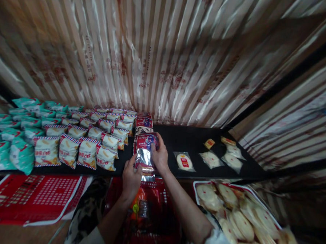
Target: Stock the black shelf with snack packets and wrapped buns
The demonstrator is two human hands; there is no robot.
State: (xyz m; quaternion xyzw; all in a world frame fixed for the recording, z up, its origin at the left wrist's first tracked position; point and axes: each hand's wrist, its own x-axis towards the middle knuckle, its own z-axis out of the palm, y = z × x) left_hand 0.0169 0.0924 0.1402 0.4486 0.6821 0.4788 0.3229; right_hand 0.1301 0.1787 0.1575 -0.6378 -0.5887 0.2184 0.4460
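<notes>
A dark red and silver food packet point(145, 154) is between my two hands at the front of the black shelf. My right hand point(160, 155) grips its right side, thumb lying over the printed front. At the lower left edge of the packet, my left hand point(131, 178) closes on it with bent fingers. Directly behind stands a row of similar red packets point(143, 121), partly hidden. To the left are several white snack bags point(87, 152) with striped tops. Below my hands is a red basket point(112, 192) holding more dark red packaging.
Several teal bags point(21, 154) fill the far left of the black shelf point(164, 136). Flat round breads in clear wrap point(185, 161) lie on the right. A crate of wrapped breads point(239, 220) stands low right, a red basket point(55, 191) low left. Striped sheeting point(166, 56) hangs behind.
</notes>
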